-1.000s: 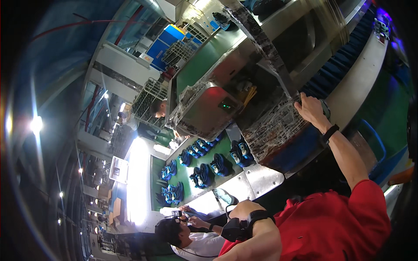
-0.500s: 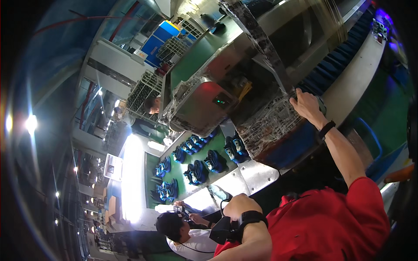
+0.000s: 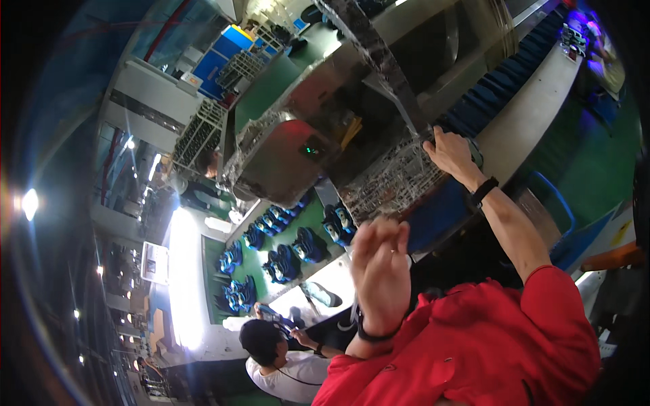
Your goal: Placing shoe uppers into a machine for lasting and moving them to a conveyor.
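My right hand (image 3: 452, 155) reaches out to the machine, its fingers closed at the lower end of a worn metal bar (image 3: 379, 61) on the frame. Below that bar, the machine's ledge (image 3: 382, 183) is wrapped in crinkled, shiny film. My left hand (image 3: 382, 271) is raised in front of my chest, apart from the machine, with fingers loosely bent and slightly blurred. Nothing shows in it. Several dark-blue shoes (image 3: 282, 264) stand in pairs on a green belt (image 3: 261, 274) beyond my left hand.
A person in a white shirt (image 3: 291, 372) works at the lower left, beside a bright light panel (image 3: 186, 277). Another person (image 3: 206, 162) is partly hidden behind the machine's control box (image 3: 281, 162), which has a green display. A curved pale conveyor edge (image 3: 528, 122) runs along the right.
My left hand has risen and turned, and its fingers have loosened from a closed shape. My right hand stays at the bar. The whole view has shifted, moving the scene leftward.
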Demonstrator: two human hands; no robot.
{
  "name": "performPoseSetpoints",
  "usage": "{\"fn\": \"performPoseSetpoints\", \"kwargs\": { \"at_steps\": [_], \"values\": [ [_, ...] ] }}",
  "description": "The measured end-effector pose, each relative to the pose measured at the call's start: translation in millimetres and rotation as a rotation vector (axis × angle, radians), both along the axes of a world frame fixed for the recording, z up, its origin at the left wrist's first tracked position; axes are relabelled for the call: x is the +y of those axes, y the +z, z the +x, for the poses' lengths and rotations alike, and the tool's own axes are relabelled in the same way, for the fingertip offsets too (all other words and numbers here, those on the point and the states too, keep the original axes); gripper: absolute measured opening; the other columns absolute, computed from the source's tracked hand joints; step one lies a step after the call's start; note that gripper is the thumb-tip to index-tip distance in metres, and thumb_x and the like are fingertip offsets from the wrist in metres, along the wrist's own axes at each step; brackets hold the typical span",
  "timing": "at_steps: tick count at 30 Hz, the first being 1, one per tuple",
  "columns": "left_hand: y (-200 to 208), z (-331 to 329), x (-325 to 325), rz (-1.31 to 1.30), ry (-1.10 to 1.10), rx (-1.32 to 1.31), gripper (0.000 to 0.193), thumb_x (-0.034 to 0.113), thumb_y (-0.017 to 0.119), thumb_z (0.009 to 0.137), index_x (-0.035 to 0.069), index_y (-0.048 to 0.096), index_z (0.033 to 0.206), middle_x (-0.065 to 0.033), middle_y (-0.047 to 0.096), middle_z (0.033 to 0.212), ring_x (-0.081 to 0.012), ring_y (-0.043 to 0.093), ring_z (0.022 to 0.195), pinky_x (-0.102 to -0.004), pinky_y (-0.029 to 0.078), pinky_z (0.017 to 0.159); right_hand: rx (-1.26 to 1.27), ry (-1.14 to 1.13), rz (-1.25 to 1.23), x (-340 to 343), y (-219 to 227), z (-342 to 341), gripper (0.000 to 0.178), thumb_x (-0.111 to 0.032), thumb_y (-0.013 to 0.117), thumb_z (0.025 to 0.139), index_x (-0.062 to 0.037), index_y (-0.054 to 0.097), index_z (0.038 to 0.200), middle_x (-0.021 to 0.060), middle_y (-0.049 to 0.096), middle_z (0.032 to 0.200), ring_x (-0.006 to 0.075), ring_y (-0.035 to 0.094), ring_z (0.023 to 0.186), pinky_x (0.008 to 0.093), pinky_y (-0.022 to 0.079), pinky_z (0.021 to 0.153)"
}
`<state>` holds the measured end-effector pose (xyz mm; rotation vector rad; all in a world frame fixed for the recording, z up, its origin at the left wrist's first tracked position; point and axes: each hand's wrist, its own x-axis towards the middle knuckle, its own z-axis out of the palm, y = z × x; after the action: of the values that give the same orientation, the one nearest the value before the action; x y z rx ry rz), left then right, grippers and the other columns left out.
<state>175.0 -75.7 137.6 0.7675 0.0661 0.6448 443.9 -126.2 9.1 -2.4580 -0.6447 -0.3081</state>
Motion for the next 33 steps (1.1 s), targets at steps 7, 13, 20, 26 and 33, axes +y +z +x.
{"fn": "performPoseSetpoints", "kwargs": {
  "at_steps": [7, 13, 20, 26, 33],
  "values": [
    [-78, 29, 34, -0.371, -0.137, 0.058, 0.036, -0.014, 0.056, 0.083, 0.005, 0.056, 0.113, -0.0029, 0.055, 0.101, -0.0175, 0.055, 0.098, -0.0342, 0.044, 0.101, -0.005, -0.010, -0.023, 6, 2, 3, 0.041, -0.035, 0.057, 0.092, 0.0055, 0.056, 0.101, 0.0227, 0.066, 0.072, 0.0385, 0.067, 0.072, 0.0469, 0.054, 0.065],
    [-87, 30, 35, -0.340, -0.146, 0.029, 0.032, -0.009, 0.062, 0.085, 0.006, 0.058, 0.113, -0.0021, 0.057, 0.102, -0.0145, 0.057, 0.098, -0.0328, 0.045, 0.098, 0.039, -0.003, -0.051, 3, 4, 3, 0.043, -0.035, 0.054, 0.093, 0.0065, 0.055, 0.105, 0.0238, 0.066, 0.073, 0.0392, 0.067, 0.074, 0.0470, 0.055, 0.068],
    [-88, 27, 32, -0.350, -0.202, 0.022, 0.034, -0.008, 0.064, 0.085, 0.006, 0.058, 0.115, -0.0016, 0.058, 0.103, -0.0141, 0.058, 0.098, -0.0311, 0.047, 0.094, 0.028, -0.004, -0.060, 2, 4, 2, 0.044, -0.035, 0.052, 0.094, 0.0072, 0.055, 0.105, 0.0227, 0.066, 0.070, 0.0377, 0.068, 0.071, 0.0460, 0.055, 0.065],
    [-84, 22, 31, -0.364, -0.396, -0.099, 0.022, 0.017, 0.051, 0.100, 0.007, 0.058, 0.119, 0.0042, 0.042, 0.075, -0.0091, 0.044, 0.071, -0.0269, 0.046, 0.083, 0.018, -0.007, -0.061, 4, 3, 2, 0.045, -0.036, 0.052, 0.094, 0.0075, 0.056, 0.106, 0.0223, 0.065, 0.069, 0.0374, 0.068, 0.070, 0.0449, 0.055, 0.064],
    [-83, 20, 25, -0.370, -0.315, 0.033, 0.030, 0.026, 0.048, 0.102, 0.008, 0.055, 0.125, 0.0040, 0.042, 0.075, -0.0097, 0.044, 0.071, -0.0307, 0.045, 0.087, 0.008, -0.010, -0.075, 4, 3, 3, 0.046, -0.036, 0.053, 0.094, 0.0074, 0.056, 0.109, 0.0227, 0.066, 0.070, 0.0374, 0.068, 0.071, 0.0450, 0.055, 0.064]
  ]
}}
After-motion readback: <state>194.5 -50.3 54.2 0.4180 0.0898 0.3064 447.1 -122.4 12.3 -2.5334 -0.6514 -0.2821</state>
